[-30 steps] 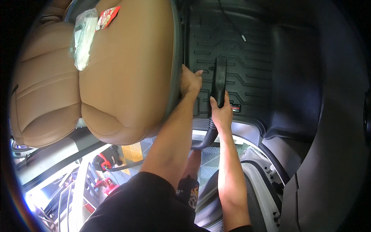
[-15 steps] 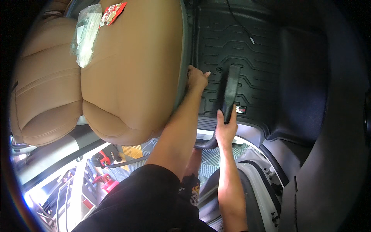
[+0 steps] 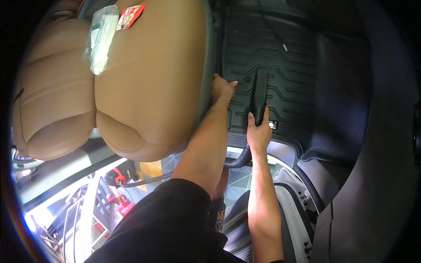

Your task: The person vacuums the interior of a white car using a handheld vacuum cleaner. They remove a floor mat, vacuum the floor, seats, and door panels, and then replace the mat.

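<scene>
My right hand (image 3: 258,133) is wrapped round the neck of a black vacuum nozzle (image 3: 260,90), whose long flat head lies over the ribbed black floor mat (image 3: 291,83). A dark hose (image 3: 239,161) bends away from that hand, over the door sill and down to the left. My left hand (image 3: 223,89) rests where the side of the tan seat (image 3: 149,83) meets the mat's left edge. Its thumb is stretched out over the mat, apart from the fingers, which are partly hidden along the seat's side; nothing shows in its grasp.
On the seat lie a clear bag of white strips (image 3: 103,41) and a small red packet (image 3: 130,16). A thin cable (image 3: 274,33) with a pale plug hangs over the mat's far part. Outside the sill (image 3: 283,153), a red machine (image 3: 119,177) stands on patterned floor.
The nozzle and my right hand have moved slightly away from me, and the nozzle's head now sits flatter toward the mat. My left hand stays by the seat's side.
</scene>
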`<state>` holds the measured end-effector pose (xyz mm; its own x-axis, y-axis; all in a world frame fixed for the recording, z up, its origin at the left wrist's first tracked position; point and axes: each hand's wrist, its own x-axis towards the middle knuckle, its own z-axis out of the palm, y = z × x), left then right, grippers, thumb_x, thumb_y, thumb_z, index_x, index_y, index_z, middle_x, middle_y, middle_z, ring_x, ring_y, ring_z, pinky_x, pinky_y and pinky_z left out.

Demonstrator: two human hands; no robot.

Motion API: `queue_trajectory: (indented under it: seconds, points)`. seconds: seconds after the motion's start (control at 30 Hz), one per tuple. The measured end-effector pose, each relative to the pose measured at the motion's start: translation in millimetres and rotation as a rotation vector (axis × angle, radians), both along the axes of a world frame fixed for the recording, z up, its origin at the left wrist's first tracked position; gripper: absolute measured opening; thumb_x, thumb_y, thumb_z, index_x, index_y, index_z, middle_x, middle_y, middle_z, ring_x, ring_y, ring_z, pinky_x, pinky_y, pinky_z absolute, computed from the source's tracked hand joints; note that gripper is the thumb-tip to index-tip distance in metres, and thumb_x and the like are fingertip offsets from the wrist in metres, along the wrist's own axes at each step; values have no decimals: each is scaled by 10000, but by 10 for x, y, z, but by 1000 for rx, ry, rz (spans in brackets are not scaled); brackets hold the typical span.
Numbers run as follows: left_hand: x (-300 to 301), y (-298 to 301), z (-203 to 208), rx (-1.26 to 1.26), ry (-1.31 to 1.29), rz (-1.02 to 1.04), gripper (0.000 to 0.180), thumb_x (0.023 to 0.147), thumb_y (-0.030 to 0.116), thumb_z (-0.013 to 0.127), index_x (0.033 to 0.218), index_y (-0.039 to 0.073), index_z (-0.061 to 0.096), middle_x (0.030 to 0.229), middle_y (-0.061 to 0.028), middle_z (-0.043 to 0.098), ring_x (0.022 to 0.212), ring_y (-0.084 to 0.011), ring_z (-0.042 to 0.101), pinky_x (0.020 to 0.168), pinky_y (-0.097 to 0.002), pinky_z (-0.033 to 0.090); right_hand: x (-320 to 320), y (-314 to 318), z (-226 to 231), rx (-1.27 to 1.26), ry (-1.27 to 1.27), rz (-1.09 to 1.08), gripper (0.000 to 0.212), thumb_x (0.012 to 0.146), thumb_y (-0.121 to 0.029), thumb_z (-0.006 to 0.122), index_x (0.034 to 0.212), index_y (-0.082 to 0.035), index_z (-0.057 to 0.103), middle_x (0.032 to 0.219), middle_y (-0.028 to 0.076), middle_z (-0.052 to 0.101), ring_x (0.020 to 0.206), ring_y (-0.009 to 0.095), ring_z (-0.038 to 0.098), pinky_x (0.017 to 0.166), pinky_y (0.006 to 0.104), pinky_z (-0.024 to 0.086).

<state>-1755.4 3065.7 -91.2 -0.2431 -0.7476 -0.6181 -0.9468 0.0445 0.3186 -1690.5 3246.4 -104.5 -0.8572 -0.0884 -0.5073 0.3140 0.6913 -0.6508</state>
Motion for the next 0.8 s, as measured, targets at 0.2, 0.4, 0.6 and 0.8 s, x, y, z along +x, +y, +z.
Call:
queue_trajectory:
  seconds: [0.2,0.4,0.6,0.8]
  points:
    - [101,-53,-218,-48,-36,-171,779,902,275,828,1447,-63,385,1417,-313,576,1322,-431,596,1098,-527,507,-42,19,36,43,-47,-29,722,977,-351,690,1586,-71,420,1303,275,691,1239,424,660,1062,445,501]
    - [89,-175,-245,-63,-172,-294,1008,926,453,775,1543,-131,233,1513,-365,460,1413,-446,501,1135,-495,460,-39,111,30,-68,-6,-98,756,979,-345,697,1610,-80,376,1341,287,667,1247,435,651,1079,447,491]
    - [1110,600,-524,-494,73,-777,1021,984,469,626,1615,-121,81,1686,-368,72,1586,-506,55,1286,-586,104,-101,296,455,-305,3,-96,769,982,-329,692,1626,-78,355,1245,297,709,1189,431,690,1021,454,531]
    - [1375,707,-881,-246,-141,-1310,1048,936,490,595,1647,-70,65,1684,-392,7,1572,-543,-93,1267,-645,-42,-1119,-984,336,-204,37,455,686,949,-374,662,1556,-103,491,1325,313,652,1276,454,618,1088,501,485]
